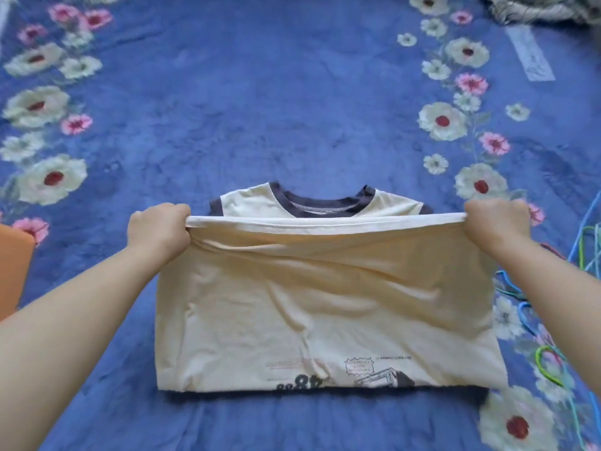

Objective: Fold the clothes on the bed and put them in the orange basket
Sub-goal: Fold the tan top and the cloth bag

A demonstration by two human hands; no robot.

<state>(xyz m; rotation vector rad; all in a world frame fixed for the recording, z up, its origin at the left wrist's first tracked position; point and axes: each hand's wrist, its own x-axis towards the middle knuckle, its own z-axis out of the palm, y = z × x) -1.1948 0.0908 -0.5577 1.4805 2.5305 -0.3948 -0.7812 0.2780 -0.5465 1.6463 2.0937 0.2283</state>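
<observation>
A cream T-shirt (pixel 325 304) with a dark collar and dark sleeve trim lies on the blue flowered bed cover. Its lower half is folded up over itself, hem stretched taut just below the collar. My left hand (pixel 159 229) grips the hem's left corner. My right hand (pixel 497 224) grips the right corner. A black print shows along the near fold. Part of the orange basket (pixel 14 271) shows at the left edge.
Coloured wire hangers (pixel 553 346) lie on the bed at the right, close to the shirt. A striped grey cloth heap (pixel 540 8) sits at the far right corner. The blue flowered bed cover (pixel 260 92) stretches beyond the shirt.
</observation>
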